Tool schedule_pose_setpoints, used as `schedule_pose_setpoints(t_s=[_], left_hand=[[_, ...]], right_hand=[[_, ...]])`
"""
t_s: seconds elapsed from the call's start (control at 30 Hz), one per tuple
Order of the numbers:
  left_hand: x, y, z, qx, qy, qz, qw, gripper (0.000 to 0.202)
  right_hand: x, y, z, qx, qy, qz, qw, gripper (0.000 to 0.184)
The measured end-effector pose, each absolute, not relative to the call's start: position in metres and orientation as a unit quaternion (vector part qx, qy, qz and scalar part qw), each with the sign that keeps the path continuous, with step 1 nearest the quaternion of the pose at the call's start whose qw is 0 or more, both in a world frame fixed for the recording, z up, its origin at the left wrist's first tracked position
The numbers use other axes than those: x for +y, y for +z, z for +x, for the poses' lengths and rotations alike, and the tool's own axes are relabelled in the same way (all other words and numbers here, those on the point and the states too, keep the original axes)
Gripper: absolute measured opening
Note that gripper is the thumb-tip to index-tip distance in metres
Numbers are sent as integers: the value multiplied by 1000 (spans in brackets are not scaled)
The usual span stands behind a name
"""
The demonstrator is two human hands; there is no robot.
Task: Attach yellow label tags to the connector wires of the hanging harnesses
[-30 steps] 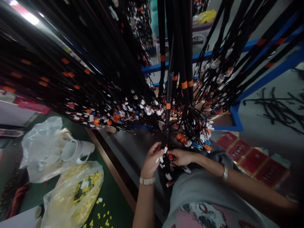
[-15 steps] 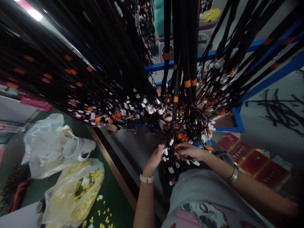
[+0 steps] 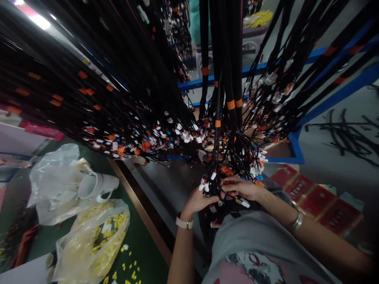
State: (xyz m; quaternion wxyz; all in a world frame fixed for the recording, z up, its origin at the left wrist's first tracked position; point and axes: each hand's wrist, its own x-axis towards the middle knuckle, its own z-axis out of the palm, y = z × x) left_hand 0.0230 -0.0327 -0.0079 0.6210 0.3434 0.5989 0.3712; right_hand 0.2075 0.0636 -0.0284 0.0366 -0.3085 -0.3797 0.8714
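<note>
Low in front of my body hangs a black wire harness [image 3: 217,146], its branches ending in white, orange and blue connectors. My left hand [image 3: 199,203] is closed round some of its wires, with white connectors [image 3: 204,185] showing above the thumb. On the right side of the same bunch, my right hand [image 3: 241,188] pinches thin wires between thumb and fingers. Orange connectors [image 3: 226,170] lie just behind the right fingers. Fingertips of both hands are partly hidden among the wires.
Many more harnesses [image 3: 142,98] hang left and behind from a blue frame [image 3: 293,148]. A green table [image 3: 148,240] at left bears a white mug [image 3: 99,184] and a bag of yellow pieces [image 3: 94,244]. Red boxes [image 3: 316,197] lie on the floor at right.
My left hand has shifted right and its thumb now reaches across the wires toward my right hand. The right hand has barely moved. The view has shifted slightly.
</note>
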Motion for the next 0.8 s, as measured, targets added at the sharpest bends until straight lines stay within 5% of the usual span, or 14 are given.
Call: schedule_pose_setpoints(t_s=[0.27, 0.5, 0.8], left_hand=[[-29, -9, 28, 627, 353, 395, 571, 21], [-26, 0, 32, 614, 389, 285, 625, 25], [-30, -3, 30, 563, 463, 124, 673, 32]], right_hand=[[67, -33, 208, -462, 816, -347, 22, 26], [73, -35, 202, -606, 735, -303, -30, 18], [81, -20, 195, -569, 762, -283, -124, 17]])
